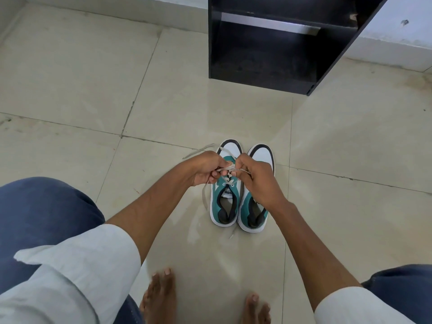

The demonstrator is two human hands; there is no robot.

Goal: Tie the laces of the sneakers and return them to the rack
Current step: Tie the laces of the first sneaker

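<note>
Two teal and white sneakers stand side by side on the tiled floor, toes pointing away from me. Over the left sneaker (224, 202), my left hand (205, 168) and my right hand (254, 176) pinch its pale laces (228, 170) between them. One lace end trails out to the left behind my left hand, another hangs down along the shoe's left side. The right sneaker (256, 213) sits partly under my right wrist; its laces are mostly hidden. The black rack (268, 66) stands beyond the shoes against the wall.
My bare feet (161, 298) rest on the floor close below the shoes. My knees in blue trousers frame the lower left and right. The white wall base runs along the back. The rack's lower shelf is dark and open.
</note>
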